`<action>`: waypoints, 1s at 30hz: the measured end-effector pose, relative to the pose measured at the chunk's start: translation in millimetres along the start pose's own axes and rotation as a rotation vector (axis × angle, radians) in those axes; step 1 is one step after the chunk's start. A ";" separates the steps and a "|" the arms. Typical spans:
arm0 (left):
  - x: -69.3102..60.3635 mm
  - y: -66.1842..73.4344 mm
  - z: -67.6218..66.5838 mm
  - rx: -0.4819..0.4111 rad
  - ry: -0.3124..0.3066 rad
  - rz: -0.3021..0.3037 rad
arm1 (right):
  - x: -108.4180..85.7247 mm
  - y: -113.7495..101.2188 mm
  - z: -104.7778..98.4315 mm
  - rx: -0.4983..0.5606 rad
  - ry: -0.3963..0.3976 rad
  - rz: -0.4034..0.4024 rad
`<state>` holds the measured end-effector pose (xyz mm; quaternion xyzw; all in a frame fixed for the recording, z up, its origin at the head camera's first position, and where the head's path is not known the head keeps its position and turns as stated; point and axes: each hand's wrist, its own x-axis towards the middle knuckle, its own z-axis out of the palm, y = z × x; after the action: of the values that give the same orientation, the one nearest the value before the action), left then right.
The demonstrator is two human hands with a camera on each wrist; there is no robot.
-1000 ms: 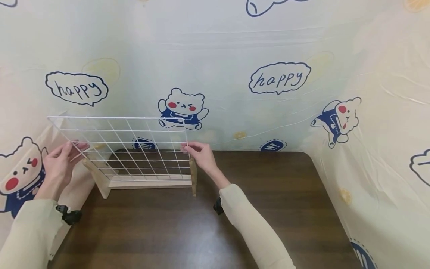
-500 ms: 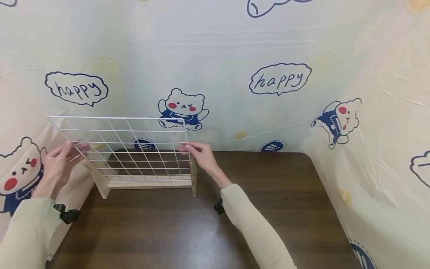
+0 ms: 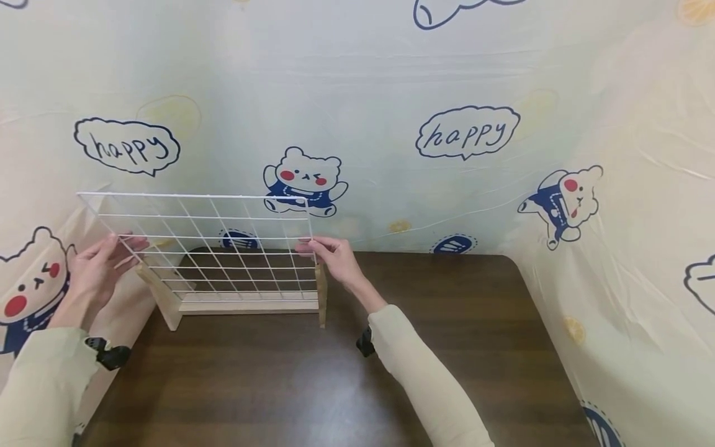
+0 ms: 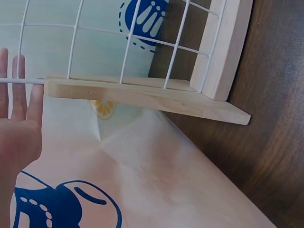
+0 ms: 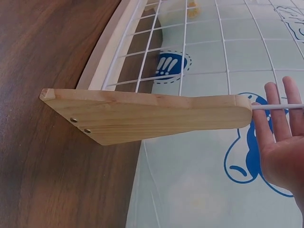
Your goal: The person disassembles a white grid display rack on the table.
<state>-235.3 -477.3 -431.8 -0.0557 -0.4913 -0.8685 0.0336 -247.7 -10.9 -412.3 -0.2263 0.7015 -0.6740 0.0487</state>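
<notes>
A white wire grid (image 3: 195, 196) stands tilted back in a wooden stand at the table's rear left. My left hand (image 3: 95, 267) holds the grid's left edge wire, thumb in front and fingers behind, just above the wooden left side piece (image 4: 137, 97). At the opposite edge, my right hand (image 3: 337, 257) pinches the side wire between thumb and fingers, above the right side piece (image 5: 152, 114), which shows two screw heads. A pale wooden crossbar (image 3: 251, 307) joins both side pieces at the bottom. The thumbs are hidden or barely visible in the wrist views.
The stand rests on a dark brown wooden table (image 3: 335, 385) with rounded back corners. Behind it and along both sides hangs a pale printed cloth (image 3: 380, 74) with cartoon bears and "happy" bubbles. The stand's left end is close to the cloth.
The grid and stand have stayed in place. My left wrist has shifted slightly left, and the right fingertips reach a little farther behind the grid.
</notes>
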 end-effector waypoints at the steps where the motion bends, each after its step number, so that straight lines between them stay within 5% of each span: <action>1: 0.3 0.3 -0.1 -0.004 -0.002 0.004 | 0.4 -0.3 -0.1 0.001 -0.006 -0.002; 8: 0.0 0.5 -0.7 0.011 0.009 0.016 | 4.0 4.3 1.8 0.034 -0.010 -0.012; 18: 4.8 -4.8 2.0 -0.183 -0.007 0.083 | 4.7 11.2 5.5 0.171 0.008 -0.064; 30: 5.5 0.5 7.2 -0.059 0.034 0.047 | 5.6 3.8 5.7 0.151 0.013 -0.088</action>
<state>-240.3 -471.4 -427.0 -0.0533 -0.4633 -0.8825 0.0605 -251.5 -18.3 -415.1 -0.2484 0.6381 -0.7281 0.0313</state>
